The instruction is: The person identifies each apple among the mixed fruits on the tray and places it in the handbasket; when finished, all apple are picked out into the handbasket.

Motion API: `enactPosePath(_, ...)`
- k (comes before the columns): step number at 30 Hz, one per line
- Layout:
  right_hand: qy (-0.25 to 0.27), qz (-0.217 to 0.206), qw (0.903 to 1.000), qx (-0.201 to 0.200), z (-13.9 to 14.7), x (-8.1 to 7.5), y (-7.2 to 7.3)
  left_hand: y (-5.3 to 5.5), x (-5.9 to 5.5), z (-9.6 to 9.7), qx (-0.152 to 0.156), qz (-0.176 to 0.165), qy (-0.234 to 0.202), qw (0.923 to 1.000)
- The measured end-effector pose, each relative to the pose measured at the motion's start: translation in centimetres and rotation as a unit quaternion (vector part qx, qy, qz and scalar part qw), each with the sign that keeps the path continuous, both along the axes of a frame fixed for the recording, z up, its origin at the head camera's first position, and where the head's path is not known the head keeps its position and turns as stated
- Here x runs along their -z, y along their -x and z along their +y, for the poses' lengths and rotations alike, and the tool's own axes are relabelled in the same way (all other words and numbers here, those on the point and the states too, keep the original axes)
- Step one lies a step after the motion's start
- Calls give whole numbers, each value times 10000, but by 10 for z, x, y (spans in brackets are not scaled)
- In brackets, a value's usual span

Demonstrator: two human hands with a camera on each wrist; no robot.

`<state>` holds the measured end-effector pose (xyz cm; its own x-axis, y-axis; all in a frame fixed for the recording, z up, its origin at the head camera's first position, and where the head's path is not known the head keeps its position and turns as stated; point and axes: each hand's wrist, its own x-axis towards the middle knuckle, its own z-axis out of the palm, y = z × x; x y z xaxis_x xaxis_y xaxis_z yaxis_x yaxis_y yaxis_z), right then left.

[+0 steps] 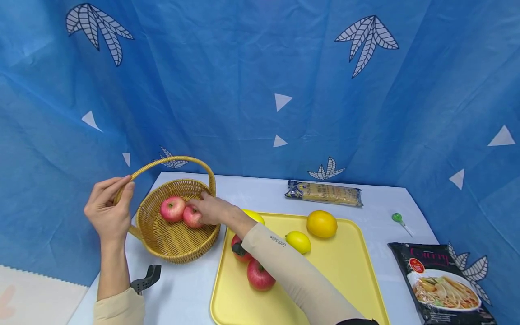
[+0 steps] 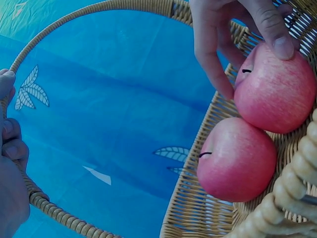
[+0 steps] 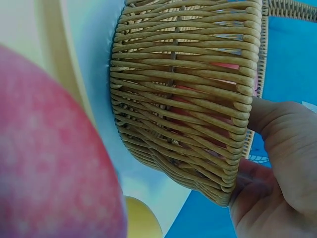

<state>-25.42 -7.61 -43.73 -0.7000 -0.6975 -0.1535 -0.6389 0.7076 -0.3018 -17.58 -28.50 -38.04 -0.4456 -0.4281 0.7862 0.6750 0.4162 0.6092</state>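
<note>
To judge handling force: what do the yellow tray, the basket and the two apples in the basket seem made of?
Yellow tray: probably plastic; smooth, evenly coloured, with rounded, moulded-looking corners.
Basket: woven wicker or a synthetic imitation; slightly glossy tan strands with gaps between them.
Apples: real fruit or imitation, I can't tell; streaked pink skin, soft sheen, thin black stems.

The basket (image 1: 168,243) was woven in ridged, wicker-like strands with a light gloss. The apples (image 1: 172,209) in it looked smooth, with a soft sheen; the tray (image 1: 345,271), smooth plastic. The packet (image 1: 324,193) near the desk's (image 1: 252,194) far edge had shiny, clear film. The curtain (image 1: 239,90) looked like creased cloth.
</note>
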Motion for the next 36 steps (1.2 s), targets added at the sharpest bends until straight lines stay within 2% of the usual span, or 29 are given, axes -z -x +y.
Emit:
enactPosePath(12,-49,113,9999,23,1,1,-3,-1,-1,2,-26,-50,58,10000)
enactPosePath(17,7,6,10000,49,3,-1,-5,-1,-1,1,-28,-32,41,10000)
enactPosePath(24,185,-57,9998,-9,6,-6,-6,-1,-2,1,-8,-10,3,10000)
enactPosePath(36,294,124,9993,-210,15,-19,-9,-2,-3,2,-60,-69,18,10000)
